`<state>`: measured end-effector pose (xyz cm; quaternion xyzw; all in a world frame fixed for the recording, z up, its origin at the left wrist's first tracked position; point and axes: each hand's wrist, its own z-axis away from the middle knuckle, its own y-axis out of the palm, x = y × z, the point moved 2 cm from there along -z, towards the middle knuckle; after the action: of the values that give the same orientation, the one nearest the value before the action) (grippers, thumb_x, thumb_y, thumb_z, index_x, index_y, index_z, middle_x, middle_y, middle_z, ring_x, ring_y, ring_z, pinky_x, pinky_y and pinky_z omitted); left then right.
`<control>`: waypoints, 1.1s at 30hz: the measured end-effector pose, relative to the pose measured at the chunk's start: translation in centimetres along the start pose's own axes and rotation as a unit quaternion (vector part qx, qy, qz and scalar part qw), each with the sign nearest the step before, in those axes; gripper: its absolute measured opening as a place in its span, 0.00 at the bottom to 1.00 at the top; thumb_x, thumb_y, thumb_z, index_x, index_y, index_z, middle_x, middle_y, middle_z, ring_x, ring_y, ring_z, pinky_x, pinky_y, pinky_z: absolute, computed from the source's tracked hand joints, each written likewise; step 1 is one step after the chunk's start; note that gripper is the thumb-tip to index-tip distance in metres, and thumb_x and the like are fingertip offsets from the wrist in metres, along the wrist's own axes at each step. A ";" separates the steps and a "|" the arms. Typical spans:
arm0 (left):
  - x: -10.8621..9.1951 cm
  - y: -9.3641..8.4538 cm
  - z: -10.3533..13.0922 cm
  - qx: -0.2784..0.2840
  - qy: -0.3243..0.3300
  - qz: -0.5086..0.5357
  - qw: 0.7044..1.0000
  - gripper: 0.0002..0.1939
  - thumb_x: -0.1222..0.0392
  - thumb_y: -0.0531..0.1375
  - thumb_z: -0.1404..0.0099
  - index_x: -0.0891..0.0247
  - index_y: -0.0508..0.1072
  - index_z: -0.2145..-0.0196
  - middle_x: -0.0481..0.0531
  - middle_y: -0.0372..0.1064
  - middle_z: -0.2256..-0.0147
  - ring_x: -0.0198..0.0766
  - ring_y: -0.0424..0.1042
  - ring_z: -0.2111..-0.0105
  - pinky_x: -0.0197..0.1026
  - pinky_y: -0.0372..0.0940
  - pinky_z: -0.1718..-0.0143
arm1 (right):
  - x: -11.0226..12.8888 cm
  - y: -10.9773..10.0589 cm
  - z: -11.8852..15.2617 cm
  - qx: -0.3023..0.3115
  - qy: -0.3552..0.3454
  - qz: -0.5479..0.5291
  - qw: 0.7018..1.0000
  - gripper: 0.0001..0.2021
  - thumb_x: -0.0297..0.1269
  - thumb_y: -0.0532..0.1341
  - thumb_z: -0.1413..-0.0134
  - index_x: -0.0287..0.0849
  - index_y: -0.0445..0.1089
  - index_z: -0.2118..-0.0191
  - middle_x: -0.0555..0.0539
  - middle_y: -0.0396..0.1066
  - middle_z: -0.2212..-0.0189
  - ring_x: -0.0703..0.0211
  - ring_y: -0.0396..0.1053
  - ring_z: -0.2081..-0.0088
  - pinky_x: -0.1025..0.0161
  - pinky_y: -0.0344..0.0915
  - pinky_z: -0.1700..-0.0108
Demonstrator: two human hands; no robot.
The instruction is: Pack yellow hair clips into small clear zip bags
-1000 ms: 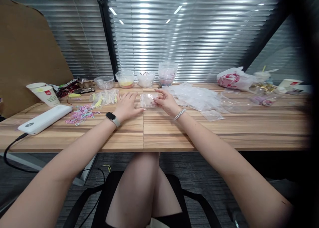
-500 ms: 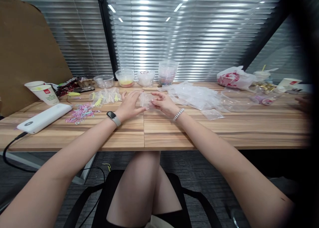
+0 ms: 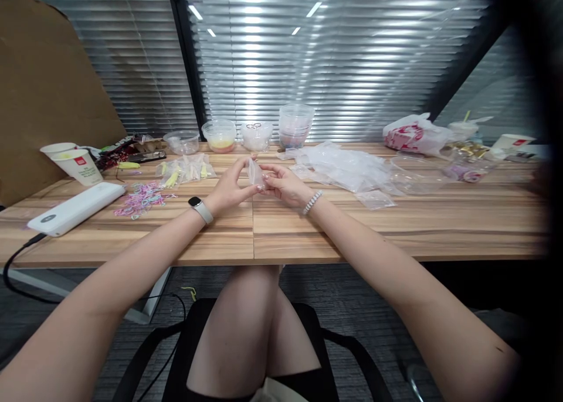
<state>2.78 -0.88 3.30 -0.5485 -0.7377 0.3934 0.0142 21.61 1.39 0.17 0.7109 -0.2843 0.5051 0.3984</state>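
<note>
Both hands meet above the middle of the wooden table (image 3: 352,232). My left hand (image 3: 231,186), with a smartwatch on the wrist, and my right hand (image 3: 284,185), with a bead bracelet, pinch a small clear plastic bag (image 3: 255,172) between them. The bag is lifted off the table and held upright. A heap of clear plastic bags (image 3: 343,167) lies just right of my right hand. Filled small bags with yellow pieces (image 3: 185,170) lie left of my left hand, beside a scatter of pastel elastic bands (image 3: 143,197).
Clear plastic tubs (image 3: 257,133) stand in a row at the back edge by the blinds. A white power bank (image 3: 74,208) with a cable, paper cups (image 3: 73,162) and a cardboard sheet are at the left. A red and white bag (image 3: 413,135) and cups sit at the right.
The small clear bag, flat on the table under my right hand a second ago, is now raised and held upright. My left hand left the table and joined the right on it.
</note>
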 end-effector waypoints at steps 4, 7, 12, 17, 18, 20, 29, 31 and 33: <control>0.0 -0.3 -0.2 -0.023 -0.013 0.014 1.000 0.30 0.50 0.65 0.40 0.62 0.63 0.44 0.58 0.64 0.43 0.47 0.64 0.42 0.50 0.59 0.40 | 0.3 0.1 0.3 0.026 0.026 -0.005 0.999 0.29 0.31 0.66 0.43 0.42 0.59 0.38 0.45 0.75 0.62 0.63 0.74 0.63 0.63 0.73 0.55; 0.2 -0.3 -0.2 -0.024 -0.018 0.023 0.999 0.29 0.51 0.65 0.40 0.63 0.63 0.45 0.59 0.65 0.46 0.47 0.66 0.45 0.50 0.61 0.42 | 0.6 0.2 0.4 0.017 0.032 -0.014 0.999 0.29 0.29 0.65 0.44 0.41 0.58 0.38 0.45 0.75 0.61 0.64 0.74 0.63 0.64 0.73 0.55; 0.6 -0.1 -0.1 -0.031 -0.003 0.046 0.998 0.28 0.49 0.65 0.39 0.63 0.62 0.46 0.58 0.65 0.48 0.46 0.67 0.47 0.49 0.63 0.44 | 0.8 0.4 0.5 0.009 0.027 -0.033 0.999 0.29 0.28 0.67 0.46 0.39 0.60 0.40 0.47 0.74 0.67 0.66 0.72 0.68 0.66 0.73 0.60; 0.6 -0.2 -0.1 -0.043 0.005 0.048 0.998 0.28 0.45 0.64 0.39 0.61 0.62 0.47 0.58 0.65 0.48 0.46 0.66 0.46 0.48 0.62 0.43 | 1.0 0.5 0.6 0.007 0.029 -0.042 0.999 0.30 0.27 0.68 0.49 0.40 0.61 0.41 0.49 0.73 0.68 0.66 0.72 0.68 0.66 0.72 0.60; 0.5 -0.2 -0.1 -0.044 0.008 0.049 0.998 0.28 0.44 0.64 0.39 0.61 0.62 0.47 0.59 0.64 0.47 0.47 0.66 0.45 0.49 0.62 0.43 | 1.1 0.6 0.6 0.008 0.027 -0.044 0.999 0.30 0.27 0.68 0.49 0.40 0.61 0.41 0.49 0.72 0.67 0.66 0.71 0.68 0.67 0.71 0.61; 0.4 -0.2 -0.1 -0.048 0.013 0.053 0.997 0.29 0.43 0.64 0.39 0.61 0.62 0.47 0.59 0.64 0.47 0.48 0.66 0.45 0.50 0.62 0.43 | 1.2 0.7 0.7 0.011 0.021 -0.048 0.999 0.29 0.27 0.69 0.49 0.40 0.62 0.42 0.50 0.72 0.68 0.68 0.70 0.69 0.69 0.70 0.63; 0.9 0.1 -0.2 -0.065 0.022 0.048 0.996 0.34 0.40 0.64 0.40 0.61 0.60 0.44 0.61 0.62 0.45 0.49 0.66 0.45 0.53 0.62 0.43 | 1.2 0.8 0.4 -0.017 0.020 -0.044 0.999 0.28 0.25 0.68 0.50 0.40 0.63 0.42 0.50 0.72 0.68 0.68 0.68 0.70 0.69 0.68 0.65; 0.9 0.2 -0.2 -0.061 0.025 0.057 0.996 0.35 0.40 0.64 0.40 0.60 0.59 0.43 0.62 0.62 0.45 0.49 0.66 0.45 0.53 0.63 0.42 | 0.9 0.6 0.3 -0.020 0.024 -0.032 0.999 0.27 0.25 0.67 0.49 0.40 0.63 0.43 0.50 0.72 0.68 0.68 0.68 0.71 0.69 0.69 0.65; 0.7 0.2 -0.2 -0.056 0.030 0.066 0.996 0.36 0.41 0.64 0.39 0.60 0.57 0.41 0.62 0.62 0.45 0.49 0.66 0.44 0.53 0.63 0.42 | 0.6 0.4 0.2 -0.016 0.025 -0.022 0.999 0.26 0.25 0.67 0.49 0.41 0.63 0.43 0.49 0.73 0.68 0.68 0.67 0.71 0.69 0.68 0.66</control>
<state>2.73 -0.17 3.04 -0.6076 -0.7201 0.3346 -0.0202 21.55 1.03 0.80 0.6976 -0.2669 0.5092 0.4275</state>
